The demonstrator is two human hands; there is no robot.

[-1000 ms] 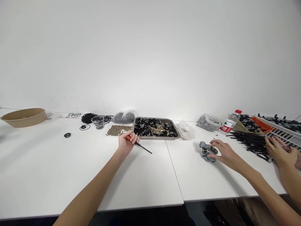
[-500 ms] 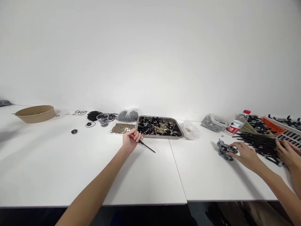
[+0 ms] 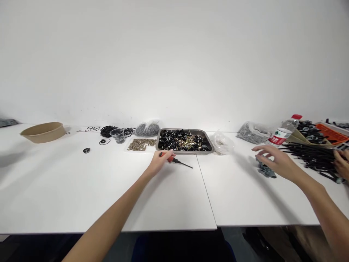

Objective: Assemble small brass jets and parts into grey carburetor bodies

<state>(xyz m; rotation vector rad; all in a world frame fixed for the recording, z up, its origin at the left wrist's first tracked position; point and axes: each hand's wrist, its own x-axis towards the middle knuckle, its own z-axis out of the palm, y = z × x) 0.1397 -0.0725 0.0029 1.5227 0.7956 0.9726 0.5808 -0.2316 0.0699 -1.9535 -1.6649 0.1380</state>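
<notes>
My left hand (image 3: 158, 162) is wrapped round the red handle of a screwdriver (image 3: 176, 161), whose dark shaft points right and slightly down over the white table. Right behind it lies a metal tray (image 3: 186, 153) of black fittings and brass-coloured screws. Over on the right, my right hand (image 3: 282, 164) hovers with its fingers apart above a grey plastic part (image 3: 266, 171) on the table. The hand partly covers that part, so its full shape is hidden.
Brass pieces (image 3: 140, 144), a plastic cup (image 3: 118, 135), black rings (image 3: 108, 131) and a tan bowl (image 3: 43, 137) sit leftward. Plastic bags (image 3: 252, 133), a bottle (image 3: 282, 133) and black tubes (image 3: 311, 156) lie rightward. Another person's hand (image 3: 342, 163) touches the tubes.
My right hand has let go of the grey part and lifted off it. My left hand has moved slightly right with the screwdriver. The other person's hands have shifted right in view.
</notes>
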